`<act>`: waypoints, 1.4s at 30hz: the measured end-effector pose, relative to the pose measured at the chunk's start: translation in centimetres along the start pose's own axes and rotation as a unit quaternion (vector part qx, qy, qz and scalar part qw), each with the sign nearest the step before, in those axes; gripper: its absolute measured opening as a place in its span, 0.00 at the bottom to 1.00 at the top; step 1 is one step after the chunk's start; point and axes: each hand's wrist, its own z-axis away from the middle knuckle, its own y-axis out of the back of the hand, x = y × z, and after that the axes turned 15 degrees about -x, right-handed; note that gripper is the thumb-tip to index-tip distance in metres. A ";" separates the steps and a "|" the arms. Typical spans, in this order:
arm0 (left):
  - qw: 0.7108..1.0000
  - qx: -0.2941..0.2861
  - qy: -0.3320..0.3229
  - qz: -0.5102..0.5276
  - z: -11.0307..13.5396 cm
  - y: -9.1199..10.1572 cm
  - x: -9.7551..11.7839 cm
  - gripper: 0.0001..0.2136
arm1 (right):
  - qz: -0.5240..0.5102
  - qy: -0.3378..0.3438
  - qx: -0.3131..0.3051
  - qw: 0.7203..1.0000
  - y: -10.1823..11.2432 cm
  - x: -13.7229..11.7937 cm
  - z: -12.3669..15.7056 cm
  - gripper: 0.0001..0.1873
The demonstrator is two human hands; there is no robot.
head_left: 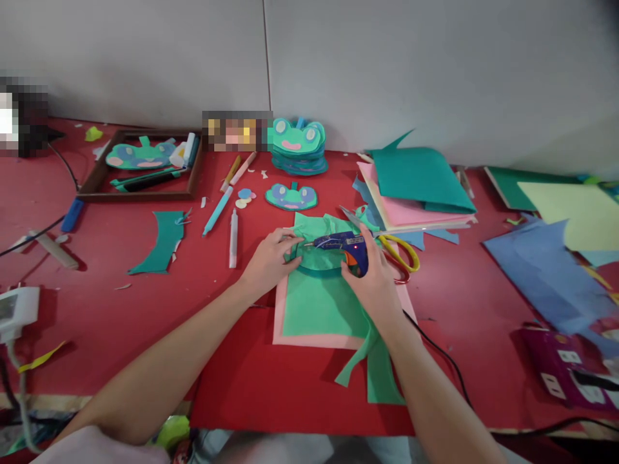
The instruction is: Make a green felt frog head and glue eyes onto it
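Holding a blue glue gun (338, 241) over some felt here, with the right hand (374, 274) wrapped around the grip and the thumb down near the orange trigger. A little red light shows on the side of the gun, and the nozzle points left, toward the other hand. Can't tell if the trigger is being squeezed tbh.

The left hand (273, 259) is at the left edge of a light green cutout (314, 259), fingers curled with the thumb just below them, right by the nozzle. Can't really tell if they're pinching the felt or only steadying it. That cutout has teal showing along its bottom curve, and it's on top of a green felt sheet (322, 306), which sits on a pink sheet (309, 341), all on the red table (261, 393) right in front of the person.

Scissors (411, 252) with yellow and red handles lie just behind the right hand, partly covered by it. Past the felt there's a single frog face (291, 197), and behind that a whole stack of frog faces (298, 143) near the wall. Over on the left, a brown tray (138, 196) has another frog piece plus some pens in it, and a cyan pen (217, 211) and a white pen (233, 241) lie loose nearby. Off to the right it's folded teal felt (420, 177) on top of pink, then blue felt (546, 267) further over
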 end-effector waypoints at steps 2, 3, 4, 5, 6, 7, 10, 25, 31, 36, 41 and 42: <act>1.000 0.001 -0.002 -0.004 0.0 0.0 0.0 0.15 | -0.003 0.002 -0.010 1.000 0.0 0.0 0.0 0.37; 1.000 0.001 -0.001 -0.005 0.0 0.0 -0.1 0.15 | -0.003 0.003 -0.013 1.000 0.1 0.0 0.0 0.37; 1.000 0.000 0.000 -0.006 0.0 0.0 -0.1 0.14 | -0.004 0.005 -0.016 1.000 0.1 0.1 0.1 0.37; 1.000 0.000 -0.001 -0.006 -0.1 0.0 -0.1 0.14 | -0.006 0.008 -0.018 1.000 0.1 0.1 0.1 0.37; 1.000 -0.001 -0.001 -0.006 -0.1 0.0 -0.1 0.15 | -0.008 0.010 -0.019 1.000 0.1 0.1 0.1 0.37; 1.000 0.000 -0.002 -0.005 -0.1 0.0 -0.2 0.15 | -0.010 0.011 -0.020 1.000 0.1 0.2 0.1 0.37; 1.000 0.003 -0.002 0.000 0.0 0.1 -0.1 0.17 | -0.016 0.012 -0.022 1.000 0.1 0.3 0.1 0.38; 1.000 0.005 0.001 0.018 -0.1 0.3 0.2 0.13 | -0.023 0.019 -0.043 0.999 0.1 0.3 0.1 0.37; 1.000 0.008 -0.006 0.011 -0.2 0.3 0.1 0.13 | -0.014 0.035 -0.058 0.998 0.2 0.3 0.2 0.35; 1.000 0.004 0.002 0.003 -0.2 0.3 0.1 0.13 | -0.017 0.035 -0.069 0.997 0.5 0.2 0.3 0.34; 1.000 -0.001 0.010 0.004 -0.3 0.3 0.2 0.12 | -0.028 0.043 -0.072 0.996 0.6 0.3 0.3 0.34; 1.000 -0.001 0.010 0.006 -0.3 0.3 0.2 0.13 | -0.029 0.047 -0.071 0.996 0.6 0.3 0.4 0.33</act>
